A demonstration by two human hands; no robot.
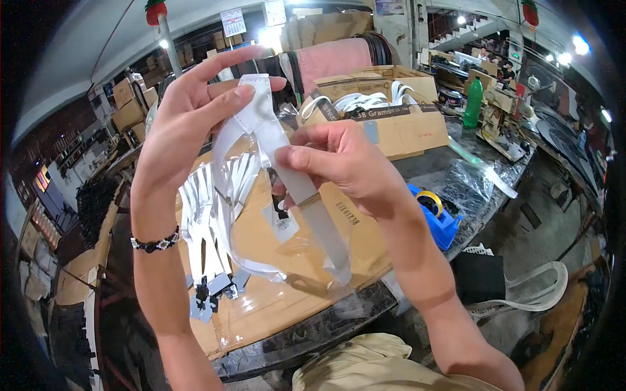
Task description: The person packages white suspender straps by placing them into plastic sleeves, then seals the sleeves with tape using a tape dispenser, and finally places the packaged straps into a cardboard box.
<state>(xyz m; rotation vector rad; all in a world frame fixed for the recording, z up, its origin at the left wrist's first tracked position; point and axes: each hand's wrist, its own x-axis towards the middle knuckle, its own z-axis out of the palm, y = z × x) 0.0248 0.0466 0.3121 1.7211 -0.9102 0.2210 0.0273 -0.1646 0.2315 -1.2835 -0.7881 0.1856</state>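
Observation:
My left hand [215,98] is raised at the upper middle, its thumb and a finger pinching the stitched end of a white strap [270,140]. Lower down and to the right, my right hand [339,156] grips the same strap between thumb and fingers. From there the strap hangs toward the cardboard, and a narrower white length loops down on the left. A black-and-white tag [280,225] dangles below my right hand. On the left of the cardboard lies a bundle of similar white straps [205,228] with dark and grey pieces at their near ends.
A flattened cardboard sheet [352,244] under clear plastic covers the dark table. An open carton [411,133] holding white straps stands behind. To the right are a blue tape dispenser [435,218], a green bottle [473,104] and crumpled plastic [466,182]. A white-framed chair [541,287] stands on the floor.

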